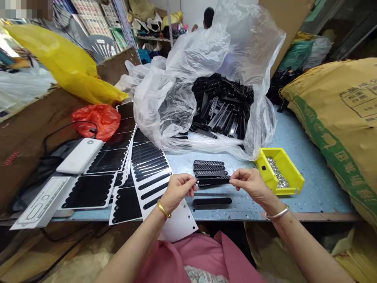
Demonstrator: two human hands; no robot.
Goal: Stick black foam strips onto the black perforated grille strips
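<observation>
Lower centre: left hand (181, 187) and right hand (249, 184) apart, pinching opposite ends of thin black strip (214, 181); yellow plastic bin (290, 191) right of centre.

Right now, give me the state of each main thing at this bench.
Black strip: held at both ends
Left hand: pinching one end
Right hand: pinching the other
Clear bag: open, black pieces inside
Yellow bin: open, holding metal pieces
Strip sheet: bare at near end
Lone dark piece: lying flat
Red bag: crumpled
</observation>
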